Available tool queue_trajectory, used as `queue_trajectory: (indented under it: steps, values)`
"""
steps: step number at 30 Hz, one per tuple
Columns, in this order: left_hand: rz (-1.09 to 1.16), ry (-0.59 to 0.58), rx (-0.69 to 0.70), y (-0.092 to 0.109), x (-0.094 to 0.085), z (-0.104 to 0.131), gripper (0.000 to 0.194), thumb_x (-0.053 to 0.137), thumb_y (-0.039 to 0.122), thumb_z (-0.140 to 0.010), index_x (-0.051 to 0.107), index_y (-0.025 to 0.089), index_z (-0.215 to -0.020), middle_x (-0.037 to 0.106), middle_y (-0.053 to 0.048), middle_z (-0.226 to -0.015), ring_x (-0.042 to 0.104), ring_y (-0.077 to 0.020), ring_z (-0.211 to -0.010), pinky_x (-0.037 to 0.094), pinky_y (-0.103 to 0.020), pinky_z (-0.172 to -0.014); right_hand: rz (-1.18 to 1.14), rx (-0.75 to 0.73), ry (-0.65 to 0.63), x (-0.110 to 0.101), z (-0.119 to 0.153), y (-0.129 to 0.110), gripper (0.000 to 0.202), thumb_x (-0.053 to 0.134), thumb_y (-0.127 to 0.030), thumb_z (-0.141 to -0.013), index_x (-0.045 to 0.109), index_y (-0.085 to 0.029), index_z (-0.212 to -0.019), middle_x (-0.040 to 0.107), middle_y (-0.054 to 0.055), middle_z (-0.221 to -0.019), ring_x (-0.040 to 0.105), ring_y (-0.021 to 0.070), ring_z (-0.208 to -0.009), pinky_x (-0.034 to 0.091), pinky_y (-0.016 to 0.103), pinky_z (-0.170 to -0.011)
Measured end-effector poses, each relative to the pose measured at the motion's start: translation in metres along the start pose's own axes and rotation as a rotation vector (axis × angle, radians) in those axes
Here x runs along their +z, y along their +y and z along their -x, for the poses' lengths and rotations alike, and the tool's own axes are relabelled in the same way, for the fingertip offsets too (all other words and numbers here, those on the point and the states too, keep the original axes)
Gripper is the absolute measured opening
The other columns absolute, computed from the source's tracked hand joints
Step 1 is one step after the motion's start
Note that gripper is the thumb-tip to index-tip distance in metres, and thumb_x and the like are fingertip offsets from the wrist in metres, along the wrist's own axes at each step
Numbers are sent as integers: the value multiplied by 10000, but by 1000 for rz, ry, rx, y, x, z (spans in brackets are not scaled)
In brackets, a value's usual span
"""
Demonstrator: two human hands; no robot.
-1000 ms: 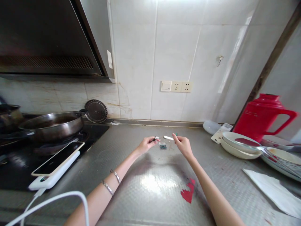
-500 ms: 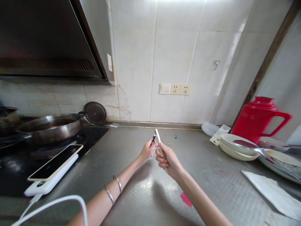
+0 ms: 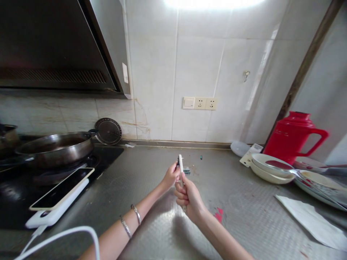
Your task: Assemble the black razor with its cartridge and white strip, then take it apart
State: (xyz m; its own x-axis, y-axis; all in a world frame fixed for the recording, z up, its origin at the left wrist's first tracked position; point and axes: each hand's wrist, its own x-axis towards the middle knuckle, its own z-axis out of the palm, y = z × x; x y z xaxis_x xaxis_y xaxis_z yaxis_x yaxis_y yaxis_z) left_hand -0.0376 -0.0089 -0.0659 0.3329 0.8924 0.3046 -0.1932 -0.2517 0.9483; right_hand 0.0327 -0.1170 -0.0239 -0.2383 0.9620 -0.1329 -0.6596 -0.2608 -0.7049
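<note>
Just above the middle of the counter, my right hand (image 3: 189,198) is closed round a slim white toothbrush-like stick (image 3: 180,164), which points up and away from me. My left hand (image 3: 170,177) is closed beside it, pinching a small dark thing with a silvery tip (image 3: 178,163). The stick's upper end crosses in front of this thing and hides most of it; whether the two touch I cannot tell. On the counter just behind my hands lies a small flat greenish piece (image 3: 187,170), partly covered by the stick.
At left, a steel pan (image 3: 56,146) stands on the stove, with a phone (image 3: 63,189) on a white power bank (image 3: 58,211). A red thermos (image 3: 288,135), stacked bowls (image 3: 257,173) and a white paper sheet (image 3: 311,220) are at right. The counter (image 3: 130,173) has red flecks (image 3: 219,215).
My right hand has moved left and slightly down, bringing the white stick more upright and over the dark thing. The greenish piece behind my hands has come into view.
</note>
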Motion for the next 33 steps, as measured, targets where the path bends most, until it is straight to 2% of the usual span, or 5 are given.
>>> queue_trajectory:
  steps: [9, 14, 27, 30, 33]
  values:
    - [-15, 0, 10, 4, -1, 0, 257, 570, 404, -725, 438, 184, -712, 362, 86, -486, 333, -40, -384, 259, -190, -402, 18, -76, 3, 2, -3, 4, 420, 646, -528, -667, 373, -208, -684, 227, -125, -422, 72, 14, -367, 23, 137, -331]
    - [-26, 14, -3, 1, -2, -2, 291, 543, 454, -739, 431, 186, -723, 377, 86, -489, 313, -33, -357, 236, -176, -367, 30, -7, 13, -3, 3, 12, 415, 636, -548, -662, 404, -206, -709, 221, -128, -419, 70, 13, -364, 23, 138, -329]
    - [66, -18, -51, 5, -2, 0, 370, 554, 525, -718, 387, 195, -716, 331, 111, -451, 278, -21, -303, 203, -162, -315, 36, -19, 73, -10, 4, 12, 422, 617, -555, -666, 374, -210, -680, 194, -131, -422, 61, 15, -359, 13, 139, -337]
    - [68, 19, -82, 6, -4, -1, 331, 540, 491, -734, 398, 193, -719, 340, 111, -451, 280, -24, -286, 203, -161, -295, 139, -166, 64, -12, -3, 0, 384, 621, -539, -665, 431, -212, -728, 279, -117, -458, 132, 22, -351, 84, 153, -334]
    - [95, 82, -168, 7, -2, 1, 279, 535, 442, -735, 428, 185, -730, 350, 109, -444, 287, -27, -273, 191, -163, -289, 472, -452, 60, -21, -29, -31, 330, 555, -517, -723, 512, -190, -726, 411, -65, -533, 330, 55, -423, 255, 185, -413]
